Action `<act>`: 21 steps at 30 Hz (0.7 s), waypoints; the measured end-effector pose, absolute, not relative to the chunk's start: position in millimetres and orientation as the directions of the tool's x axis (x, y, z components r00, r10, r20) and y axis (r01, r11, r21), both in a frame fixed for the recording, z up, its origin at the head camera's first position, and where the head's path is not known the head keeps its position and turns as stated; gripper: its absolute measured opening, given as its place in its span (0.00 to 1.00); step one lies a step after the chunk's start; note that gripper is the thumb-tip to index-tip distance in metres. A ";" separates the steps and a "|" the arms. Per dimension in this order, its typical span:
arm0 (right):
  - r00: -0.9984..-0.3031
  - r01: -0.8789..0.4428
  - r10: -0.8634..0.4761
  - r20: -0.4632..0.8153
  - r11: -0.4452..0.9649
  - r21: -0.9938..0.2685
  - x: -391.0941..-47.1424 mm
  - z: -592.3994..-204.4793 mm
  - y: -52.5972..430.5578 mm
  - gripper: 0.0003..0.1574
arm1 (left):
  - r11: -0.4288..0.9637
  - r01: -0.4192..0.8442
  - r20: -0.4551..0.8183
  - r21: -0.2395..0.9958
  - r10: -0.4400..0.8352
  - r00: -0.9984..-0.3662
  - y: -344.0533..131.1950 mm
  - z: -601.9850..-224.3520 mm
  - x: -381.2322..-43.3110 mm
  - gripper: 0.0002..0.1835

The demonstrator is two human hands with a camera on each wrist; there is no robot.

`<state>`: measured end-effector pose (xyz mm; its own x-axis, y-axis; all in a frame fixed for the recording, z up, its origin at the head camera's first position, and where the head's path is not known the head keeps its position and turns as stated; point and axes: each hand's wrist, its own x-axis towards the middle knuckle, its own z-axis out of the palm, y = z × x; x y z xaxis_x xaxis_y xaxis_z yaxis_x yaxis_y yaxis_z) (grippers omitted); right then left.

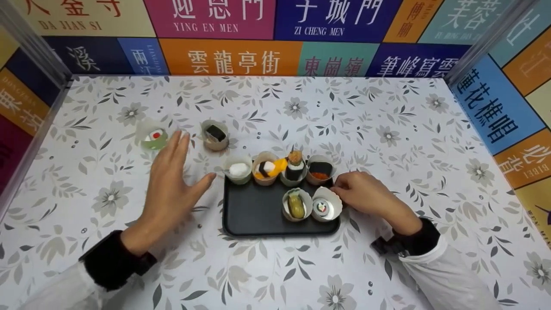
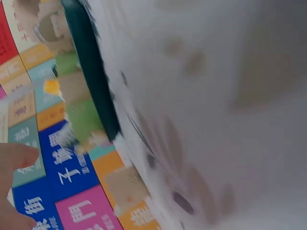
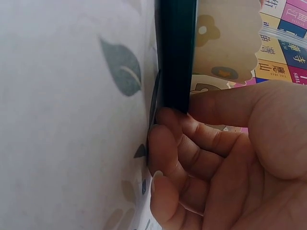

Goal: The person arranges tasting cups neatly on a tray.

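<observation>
A black tray [image 1: 254, 211] holds several small paper cups of sushi pieces, a row along its back edge and two at front right. My right hand [image 1: 370, 193] pinches the tray's right edge between thumb and fingers, as the right wrist view shows beside a patterned cup [image 3: 220, 43]. Left of the tray, my left hand [image 1: 165, 189] is spread with nothing in it. Just beyond its fingers stand a cup with a dark-topped piece [image 1: 215, 135] and a green cup [image 1: 153, 135] with a red-dotted white piece. In the left wrist view only some fingers [image 2: 19, 155] show.
Leaf-patterned white cloth [image 1: 172, 267] covers the table. Colourful panels with lettering [image 1: 232, 56] stand along the back and both sides. Inside the tray, the front left part of its floor lies bare.
</observation>
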<state>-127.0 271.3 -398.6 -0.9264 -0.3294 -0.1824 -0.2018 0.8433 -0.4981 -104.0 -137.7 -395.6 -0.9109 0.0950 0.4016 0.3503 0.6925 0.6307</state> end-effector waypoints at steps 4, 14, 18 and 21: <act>-0.927 -0.199 -0.327 -0.183 0.844 -0.499 -127.3 -398.9 272.3 0.13 | 0.704 0.231 0.286 0.671 0.041 -0.957 -154.7 -396.9 -118.9 0.55; -0.923 -0.227 -0.352 -0.158 0.826 -0.516 -126.3 -398.3 273.0 0.14 | 0.714 0.026 0.118 0.700 -0.079 -0.990 -188.7 -397.7 -152.8 0.62; -0.921 -0.240 -0.360 -0.147 0.824 -0.513 -126.7 -398.5 272.1 0.15 | 0.740 -0.018 0.083 0.673 -0.099 -0.992 -201.2 -399.1 -167.2 0.63; -0.921 -0.235 -0.359 -0.154 0.824 -0.515 -127.2 -399.1 272.2 0.15 | 0.752 -0.049 0.056 0.658 -0.114 -0.992 -209.3 -400.6 -177.5 0.66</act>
<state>-127.2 272.2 -399.1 -0.9205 -0.3591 -0.1539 -0.2353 0.8240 -0.5154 -177.5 -209.3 -400.6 -0.9918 -0.1143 0.0564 -0.0492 0.7518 0.6576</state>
